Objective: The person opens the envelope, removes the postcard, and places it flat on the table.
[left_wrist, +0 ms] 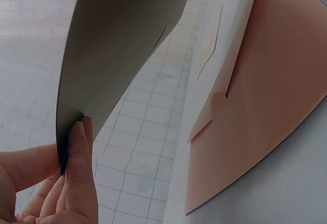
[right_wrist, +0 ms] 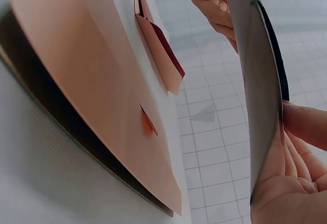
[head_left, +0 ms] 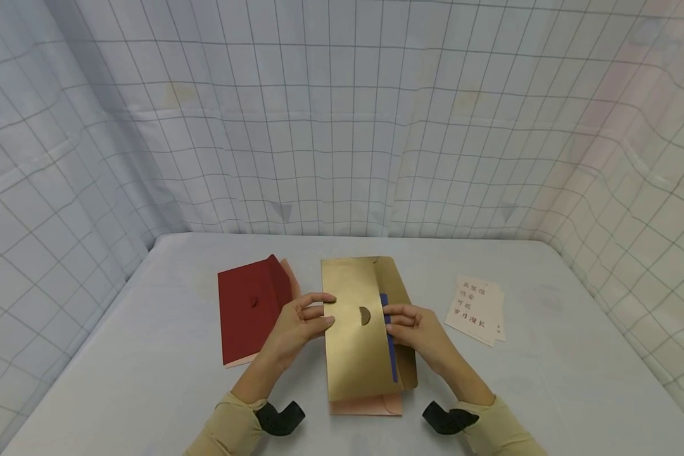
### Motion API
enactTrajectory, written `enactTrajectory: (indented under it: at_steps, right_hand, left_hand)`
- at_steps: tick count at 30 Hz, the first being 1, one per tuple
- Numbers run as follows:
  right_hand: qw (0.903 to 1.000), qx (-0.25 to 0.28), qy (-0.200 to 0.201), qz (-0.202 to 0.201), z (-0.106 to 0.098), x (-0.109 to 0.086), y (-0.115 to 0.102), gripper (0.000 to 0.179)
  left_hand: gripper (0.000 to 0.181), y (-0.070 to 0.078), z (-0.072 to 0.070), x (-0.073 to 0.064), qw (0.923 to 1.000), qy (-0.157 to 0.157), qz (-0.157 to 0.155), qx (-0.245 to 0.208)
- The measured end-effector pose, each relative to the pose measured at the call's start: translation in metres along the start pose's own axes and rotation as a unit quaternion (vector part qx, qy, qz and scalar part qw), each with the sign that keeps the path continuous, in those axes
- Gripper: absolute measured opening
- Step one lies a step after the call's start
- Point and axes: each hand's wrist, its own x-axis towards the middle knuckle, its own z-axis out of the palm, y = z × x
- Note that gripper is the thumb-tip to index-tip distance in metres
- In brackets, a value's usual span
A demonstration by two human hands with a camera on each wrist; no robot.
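Observation:
A gold envelope [head_left: 353, 354] is held raised, its flap [head_left: 396, 285] unfolded to the right and a half-round slot near its middle. At its left edge my left hand [head_left: 296, 326] pinches it between thumb and fingers; the left wrist view shows its grey-looking back. A strip of blue card [head_left: 392, 358] sticks out of the envelope's right-hand opening. My right hand [head_left: 418, 329] pinches that card at the opening, thumb in front, other fingers behind the envelope. Beneath lies a pink envelope [head_left: 367, 405], its rounded tab visible in the left wrist view.
On the left of the white table [head_left: 171, 316] lies a dark red envelope [head_left: 242, 316], with a pink envelope [head_left: 293, 278] partly under it. To the right are overlapping pale cards [head_left: 473, 304] printed with characters. Grid-patterned curtains [head_left: 342, 126] enclose the back and sides.

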Motion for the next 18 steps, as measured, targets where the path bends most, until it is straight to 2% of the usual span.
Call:
enactTrajectory:
  at_steps: [11, 18]
  right_hand:
    - [0.9999, -0.010, 0.000, 0.004, -0.0025, 0.0003, -0.0005, 0.047]
    - [0.9993, -0.035, 0.013, 0.007, -0.0039, -0.0003, -0.0025, 0.047]
  left_hand:
    - [0.045, 0.0001, -0.0016, 0.0008, 1.0000, -0.004, 0.003, -0.001]
    - [0.044, 0.0005, -0.0028, 0.0006, 1.0000, 0.001, 0.004, 0.005]
